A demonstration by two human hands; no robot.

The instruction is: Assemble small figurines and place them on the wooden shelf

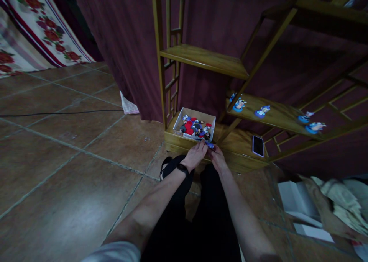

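Observation:
Just in front of an open box [180, 119], my two hands meet over a small blue-purple figurine [211, 144]. My left hand [197, 154], with a dark band on its wrist, has its fingers closed at the figurine's left side. From the right, my right hand [217, 157] closes its fingers on the same figurine; their tips are partly hidden. Inside the box lies a jumble of small figurines [189, 126] in red, black, white and blue. More blue-based figurines stand on the shelf at right, among them a purple one [262, 111] and a white-and-blue one [239, 105].
The wooden shelf unit [201, 61] rises in front of me, with slanted posts and stepped boards. A phone [258, 146] lies on its bottom board. A dark red curtain [129, 55] hangs behind. A cable [63, 113] crosses the tiled floor; white boxes [299, 200] lie at right.

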